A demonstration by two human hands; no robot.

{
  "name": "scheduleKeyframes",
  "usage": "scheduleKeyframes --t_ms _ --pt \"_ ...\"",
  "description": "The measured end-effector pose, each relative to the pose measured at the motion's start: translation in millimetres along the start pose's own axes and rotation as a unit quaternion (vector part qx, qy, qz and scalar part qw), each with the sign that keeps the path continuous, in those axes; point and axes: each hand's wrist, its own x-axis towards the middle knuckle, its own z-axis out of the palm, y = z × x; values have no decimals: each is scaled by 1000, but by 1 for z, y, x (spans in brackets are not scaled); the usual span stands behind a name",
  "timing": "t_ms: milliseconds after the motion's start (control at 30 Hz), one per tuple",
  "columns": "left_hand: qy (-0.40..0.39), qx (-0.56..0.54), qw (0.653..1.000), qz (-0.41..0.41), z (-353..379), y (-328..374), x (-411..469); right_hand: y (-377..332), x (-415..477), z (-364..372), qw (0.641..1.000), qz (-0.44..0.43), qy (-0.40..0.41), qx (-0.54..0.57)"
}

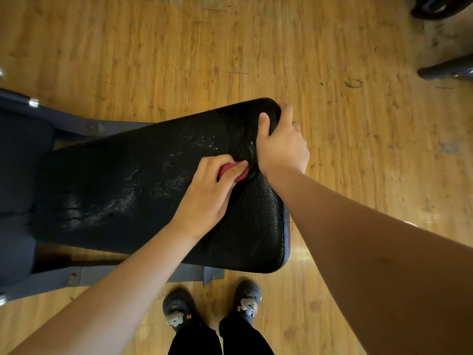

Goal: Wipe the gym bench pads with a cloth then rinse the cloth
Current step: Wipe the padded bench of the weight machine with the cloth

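Red cloth (226, 169), bunched, mostly hidden under the left hand (211, 192); fingers curled over it, pinning it to the top of the black bench pad (122, 180) toward the pad's rounded end. Right hand (281, 147) just beside the cloth, thumb on the pad's top, fingers wrapped over its far edge, gripping. Whitish streaks on the pad left of the cloth. Grey frame (143, 276) beneath; wood floor (230, 47); dark shoes (179, 310) below.
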Motion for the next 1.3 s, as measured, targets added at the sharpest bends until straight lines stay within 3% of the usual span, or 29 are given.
scheduleKeyframes --t_ms 67,233,500,667,867,1067,1233,1300 --pt "12 -15 1000 -7 6 11 -9 0 0 0 1000 0 -3 2" --pt "-33 5 997 75 -1 -1 -3 1 1 -1 1000 1 -4 2" --pt "22 9 999 -29 2 -5 20 2 1 0 1000 1 -1 2" --pt "-33 27 995 85 -1 2 6 1 1 0 1000 2 -3 6" --pt "-28 61 997 44 -9 -39 43 1 0 -1 1000 1 -7 8" --pt "118 27 976 -179 6 -24 27 1 0 0 1000 6 -7 9" --pt "49 26 992 -117 0 -32 35 0 0 -1 1000 6 -11 10" --pt "47 31 988 -145 -6 -54 54 1 1 -1 1000 5 -11 9"
